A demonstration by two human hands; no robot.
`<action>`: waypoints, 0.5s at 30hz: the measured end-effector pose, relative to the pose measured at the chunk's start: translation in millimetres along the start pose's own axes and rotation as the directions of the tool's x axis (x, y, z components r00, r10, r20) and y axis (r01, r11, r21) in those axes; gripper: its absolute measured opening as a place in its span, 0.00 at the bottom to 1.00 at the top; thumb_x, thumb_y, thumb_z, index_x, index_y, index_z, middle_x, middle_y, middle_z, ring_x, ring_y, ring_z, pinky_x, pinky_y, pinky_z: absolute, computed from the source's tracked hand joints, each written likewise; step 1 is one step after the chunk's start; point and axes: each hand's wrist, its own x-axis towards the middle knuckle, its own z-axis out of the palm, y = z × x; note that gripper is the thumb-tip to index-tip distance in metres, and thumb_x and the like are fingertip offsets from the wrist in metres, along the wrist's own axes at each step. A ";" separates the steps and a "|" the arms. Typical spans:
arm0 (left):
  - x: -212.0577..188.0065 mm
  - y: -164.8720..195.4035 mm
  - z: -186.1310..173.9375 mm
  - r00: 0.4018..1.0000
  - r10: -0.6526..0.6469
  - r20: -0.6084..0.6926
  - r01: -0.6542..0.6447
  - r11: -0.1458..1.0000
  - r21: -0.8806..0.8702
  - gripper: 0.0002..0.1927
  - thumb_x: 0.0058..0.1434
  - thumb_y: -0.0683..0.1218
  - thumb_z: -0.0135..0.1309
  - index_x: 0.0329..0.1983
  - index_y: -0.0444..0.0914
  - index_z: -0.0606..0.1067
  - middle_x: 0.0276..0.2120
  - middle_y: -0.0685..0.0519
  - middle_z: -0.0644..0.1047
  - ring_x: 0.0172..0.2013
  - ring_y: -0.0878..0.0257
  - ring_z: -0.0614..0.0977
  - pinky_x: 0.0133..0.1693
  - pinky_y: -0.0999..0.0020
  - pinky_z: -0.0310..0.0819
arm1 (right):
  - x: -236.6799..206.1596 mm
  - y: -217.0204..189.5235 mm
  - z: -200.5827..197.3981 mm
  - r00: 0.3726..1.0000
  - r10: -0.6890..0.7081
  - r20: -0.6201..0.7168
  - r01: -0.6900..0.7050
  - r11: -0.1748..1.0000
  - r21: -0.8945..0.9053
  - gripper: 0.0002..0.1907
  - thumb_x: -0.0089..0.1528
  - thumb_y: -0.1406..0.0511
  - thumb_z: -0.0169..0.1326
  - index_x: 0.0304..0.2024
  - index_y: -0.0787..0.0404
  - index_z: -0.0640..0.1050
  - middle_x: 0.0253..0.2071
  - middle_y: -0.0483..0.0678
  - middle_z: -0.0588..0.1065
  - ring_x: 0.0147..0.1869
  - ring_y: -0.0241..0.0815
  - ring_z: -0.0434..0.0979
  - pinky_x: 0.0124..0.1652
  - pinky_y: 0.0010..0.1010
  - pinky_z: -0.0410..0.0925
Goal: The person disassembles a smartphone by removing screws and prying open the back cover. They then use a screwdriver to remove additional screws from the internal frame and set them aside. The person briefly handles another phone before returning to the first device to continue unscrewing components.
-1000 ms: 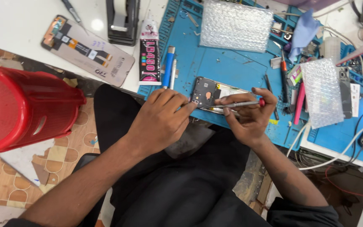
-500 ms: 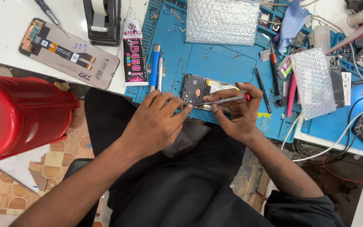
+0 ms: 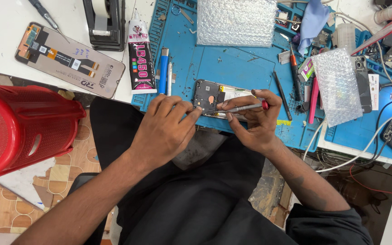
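An opened phone (image 3: 210, 96) with its back off lies on a blue work mat (image 3: 232, 68) at the near edge of the bench. My left hand (image 3: 166, 129) rests on the phone's near left corner, fingers pressing its edge. My right hand (image 3: 252, 120) grips a thin metal screwdriver with a red end (image 3: 246, 108); the tool lies almost flat, its tip pointing left onto the phone's dark board.
A phone screen panel (image 3: 69, 59), a glue tube (image 3: 140, 59), a tape dispenser (image 3: 105, 22) and blue tools (image 3: 163, 70) lie at the left. Bubble wrap sheets (image 3: 237, 20) (image 3: 339, 86), more tools and cables crowd the right. A red stool (image 3: 23, 127) stands beside my left knee.
The view has shifted slightly, so the bench sits a little lower and left. Both hands stay on the phone; the screwdriver tip has moved little.
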 end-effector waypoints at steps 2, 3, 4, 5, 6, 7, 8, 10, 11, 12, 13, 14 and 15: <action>0.3 0.4 1.0 1.000 0.009 0.002 -0.009 1.000 0.000 0.15 0.62 0.44 0.63 0.52 0.36 0.80 0.45 0.53 0.78 0.53 0.57 0.76 0.58 0.54 0.67 | 0.1 0.8 -0.4 1.000 -0.009 0.006 0.009 1.000 -0.008 0.39 0.67 0.84 0.49 0.69 0.54 0.46 0.55 0.61 0.74 0.64 0.52 0.79 0.65 0.43 0.76; 0.3 0.7 1.3 1.000 0.017 0.004 -0.017 1.000 0.005 0.15 0.62 0.44 0.63 0.52 0.36 0.81 0.45 0.53 0.78 0.53 0.57 0.76 0.58 0.54 0.67 | 0.1 1.4 -0.3 1.000 -0.015 0.007 0.015 1.000 -0.003 0.39 0.67 0.84 0.49 0.69 0.54 0.46 0.54 0.60 0.74 0.64 0.52 0.79 0.65 0.43 0.77; 0.3 0.9 1.3 1.000 0.025 0.005 -0.025 1.000 0.010 0.15 0.62 0.44 0.63 0.52 0.37 0.81 0.45 0.54 0.78 0.53 0.57 0.76 0.58 0.55 0.67 | 0.1 1.9 -0.3 1.000 -0.020 0.007 0.020 1.000 0.001 0.39 0.67 0.84 0.49 0.69 0.54 0.46 0.54 0.60 0.74 0.64 0.52 0.79 0.65 0.43 0.77; 0.1 1.3 1.4 0.999 0.033 0.011 -0.033 0.999 0.020 0.15 0.63 0.45 0.62 0.52 0.37 0.81 0.45 0.53 0.78 0.53 0.57 0.76 0.58 0.55 0.67 | -0.4 2.1 -0.2 1.000 -0.018 0.007 0.018 1.000 0.000 0.39 0.67 0.84 0.49 0.69 0.54 0.46 0.54 0.61 0.74 0.64 0.52 0.79 0.65 0.43 0.77; -0.3 1.8 1.3 0.999 0.041 0.017 -0.041 0.999 0.029 0.16 0.63 0.45 0.62 0.53 0.37 0.81 0.45 0.53 0.78 0.53 0.57 0.76 0.58 0.55 0.66 | -0.6 2.2 -0.1 1.000 -0.016 0.006 0.016 1.000 -0.002 0.39 0.67 0.84 0.49 0.69 0.54 0.46 0.55 0.61 0.74 0.64 0.52 0.79 0.65 0.43 0.77; -0.6 2.1 1.3 0.999 0.048 0.023 -0.049 0.998 0.038 0.16 0.64 0.45 0.61 0.54 0.37 0.81 0.45 0.53 0.78 0.53 0.57 0.75 0.58 0.56 0.66 | -0.8 2.4 -0.2 1.000 -0.014 0.006 0.014 1.000 -0.003 0.39 0.67 0.84 0.49 0.69 0.54 0.46 0.55 0.61 0.73 0.65 0.52 0.79 0.65 0.42 0.77; -0.8 2.3 1.5 0.998 0.055 0.030 -0.056 0.998 0.041 0.16 0.64 0.45 0.61 0.54 0.37 0.81 0.45 0.53 0.78 0.53 0.57 0.75 0.59 0.55 0.66 | -1.0 2.4 -0.3 1.000 -0.014 0.007 0.014 1.000 -0.004 0.39 0.66 0.84 0.49 0.69 0.54 0.46 0.55 0.61 0.73 0.64 0.52 0.79 0.65 0.42 0.77; -1.6 2.6 1.8 0.997 0.066 0.046 -0.068 0.997 0.047 0.16 0.64 0.45 0.60 0.53 0.37 0.81 0.45 0.53 0.78 0.53 0.56 0.76 0.59 0.55 0.66 | -0.7 2.5 -0.7 1.000 -0.014 0.010 0.014 1.000 -0.003 0.39 0.66 0.84 0.49 0.69 0.54 0.46 0.55 0.61 0.73 0.64 0.52 0.79 0.65 0.42 0.77; -1.6 2.7 2.5 0.996 0.071 0.050 -0.074 0.995 0.064 0.15 0.64 0.45 0.59 0.53 0.37 0.81 0.45 0.53 0.78 0.53 0.56 0.76 0.59 0.55 0.65 | -0.4 2.6 -0.9 1.000 -0.021 0.016 0.021 1.000 -0.017 0.40 0.66 0.84 0.49 0.69 0.55 0.46 0.55 0.61 0.73 0.64 0.52 0.79 0.65 0.42 0.77; -1.4 2.9 3.3 0.996 0.076 0.054 -0.081 0.993 0.081 0.15 0.65 0.45 0.58 0.53 0.37 0.81 0.45 0.53 0.79 0.53 0.56 0.76 0.60 0.54 0.65 | 0.0 2.6 -1.1 0.999 -0.027 0.022 0.028 0.999 -0.032 0.40 0.66 0.84 0.49 0.69 0.55 0.45 0.55 0.61 0.74 0.64 0.53 0.79 0.64 0.42 0.77; -1.4 3.0 4.0 0.995 0.082 0.058 -0.088 0.991 0.098 0.14 0.65 0.45 0.58 0.53 0.38 0.81 0.45 0.53 0.79 0.54 0.57 0.76 0.60 0.54 0.65 | 0.2 2.5 -1.3 0.999 -0.033 0.028 0.034 0.998 -0.046 0.40 0.66 0.84 0.49 0.69 0.55 0.45 0.55 0.61 0.74 0.64 0.53 0.79 0.64 0.42 0.77; -1.6 2.9 4.2 0.995 0.085 0.060 -0.091 0.991 0.097 0.14 0.66 0.45 0.57 0.53 0.38 0.81 0.45 0.53 0.79 0.54 0.57 0.76 0.60 0.54 0.65 | 0.3 2.4 -1.3 0.999 -0.033 0.025 0.034 0.999 -0.041 0.40 0.66 0.84 0.49 0.69 0.55 0.45 0.55 0.61 0.74 0.64 0.53 0.79 0.65 0.42 0.77; -1.9 2.9 4.4 0.994 0.088 0.062 -0.094 0.991 0.096 0.14 0.66 0.45 0.56 0.53 0.38 0.81 0.46 0.53 0.79 0.54 0.57 0.76 0.61 0.54 0.65 | 0.2 2.2 -1.3 0.999 -0.032 0.022 0.033 0.999 -0.035 0.39 0.66 0.84 0.49 0.69 0.55 0.45 0.55 0.61 0.74 0.64 0.53 0.79 0.65 0.42 0.77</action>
